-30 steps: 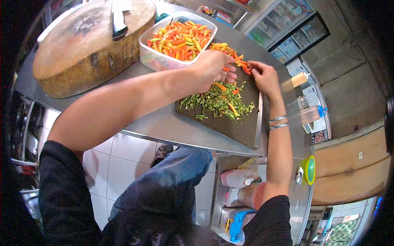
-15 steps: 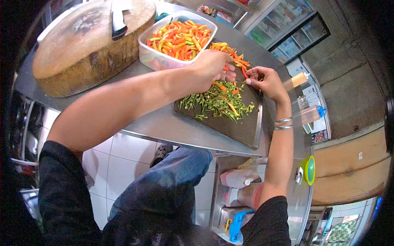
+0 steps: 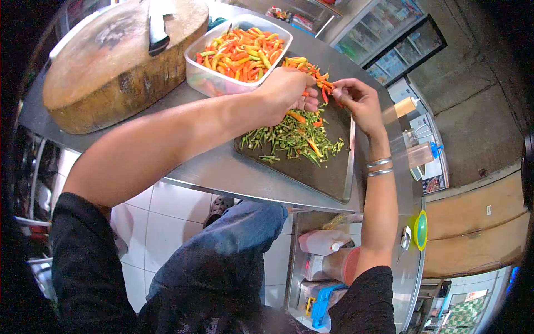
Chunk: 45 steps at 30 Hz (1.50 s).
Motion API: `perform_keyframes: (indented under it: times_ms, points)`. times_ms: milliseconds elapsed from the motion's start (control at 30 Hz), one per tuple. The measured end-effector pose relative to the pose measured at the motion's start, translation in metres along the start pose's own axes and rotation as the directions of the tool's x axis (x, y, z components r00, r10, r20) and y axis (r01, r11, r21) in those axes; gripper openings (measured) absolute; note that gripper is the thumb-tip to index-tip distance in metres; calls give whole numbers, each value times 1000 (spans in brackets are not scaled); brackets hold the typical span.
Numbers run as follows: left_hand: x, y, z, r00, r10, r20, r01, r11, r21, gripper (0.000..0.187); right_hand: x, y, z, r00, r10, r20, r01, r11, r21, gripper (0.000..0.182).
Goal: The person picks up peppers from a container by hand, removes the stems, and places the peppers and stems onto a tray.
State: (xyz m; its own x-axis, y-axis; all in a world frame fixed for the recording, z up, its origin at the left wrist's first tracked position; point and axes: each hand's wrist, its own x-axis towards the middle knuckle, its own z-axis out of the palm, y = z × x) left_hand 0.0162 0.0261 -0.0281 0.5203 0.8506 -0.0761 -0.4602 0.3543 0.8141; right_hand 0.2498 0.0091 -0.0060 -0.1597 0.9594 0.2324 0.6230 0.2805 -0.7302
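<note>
My left hand (image 3: 289,94) reaches over the dark tray (image 3: 328,181), its fingers curled in around some red chili peppers that show between them. Close by on the right, my right hand (image 3: 360,103) pinches at a chili pepper (image 3: 334,89) beside the row of orange and red chilies (image 3: 311,69) at the tray's far end. Below both hands lies a heap of green chili stems (image 3: 289,139), with a few orange chilies mixed in. A clear plastic tub (image 3: 214,83) full of red, orange and yellow chilies stands behind my left forearm.
A thick round wooden chopping block (image 3: 117,83) stands at the left, with a black-handled knife (image 3: 158,39) on top. To the right are sauce bottles (image 3: 406,107) and a green-yellow bowl (image 3: 421,231). Containers (image 3: 325,242) sit on a shelf under the steel table (image 3: 211,172).
My right hand has shifted slightly up and away, from holding a red chili above the stems to pinching at the chilies by the far row. My left hand has hardly moved.
</note>
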Motion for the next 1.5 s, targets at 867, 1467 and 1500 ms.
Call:
perform_keyframes:
  times_ms: [867,1467,1500]
  points:
    - [1,-6,-1,982,95,161,-158,878,451,27,-2,-10,20,994,-109,-17,110,960,258,8]
    - [-4,6,-1,993,-8,121,18,997,-80,21,-4,0,5,993,-110,53,82,919,386,29]
    - [-4,7,-2,993,-7,120,16,997,-81,21,-3,-1,6,999,-40,34,27,949,315,34]
